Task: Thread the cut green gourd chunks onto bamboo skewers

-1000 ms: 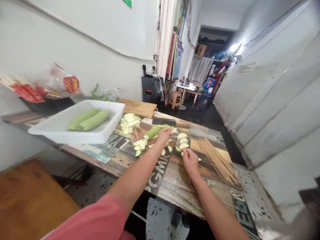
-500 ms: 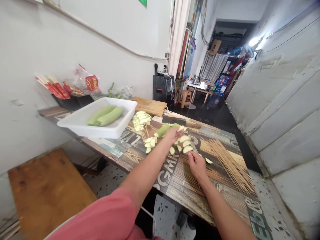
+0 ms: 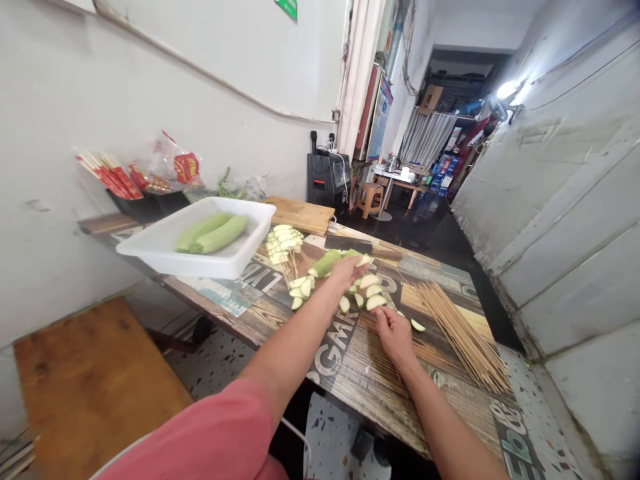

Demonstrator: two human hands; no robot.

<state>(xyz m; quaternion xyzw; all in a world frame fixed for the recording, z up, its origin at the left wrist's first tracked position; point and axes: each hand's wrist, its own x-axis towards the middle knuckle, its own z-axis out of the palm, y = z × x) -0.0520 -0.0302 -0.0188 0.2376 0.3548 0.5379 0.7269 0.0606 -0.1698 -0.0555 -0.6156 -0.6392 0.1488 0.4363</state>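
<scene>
My left hand [image 3: 349, 272] is closed around a pale green-edged zucchini slice [image 3: 364, 261] at the far end of a row of slices. My right hand [image 3: 393, 327] is pinched at the near end of that row, just below a half-round slice [image 3: 376, 303]; the skewer between its fingers is mostly hidden. Loose slices [image 3: 345, 305] and a cut zucchini piece [image 3: 327, 263] lie left of the row. Filled skewers of slices [image 3: 284, 241] rest farther left. Bare wooden skewers [image 3: 463, 333] are spread right of my right hand.
A white tray [image 3: 235, 264] holds two whole zucchinis [image 3: 220, 233]. Behind it stand a black container [image 3: 155, 205] and a wooden board [image 3: 297, 213]. A knife [image 3: 350, 244] lies beyond my left hand; a black speaker [image 3: 327, 177] stands past the table.
Both hands keep nearly the same positions and closed grips. The camera view has shifted slightly.
</scene>
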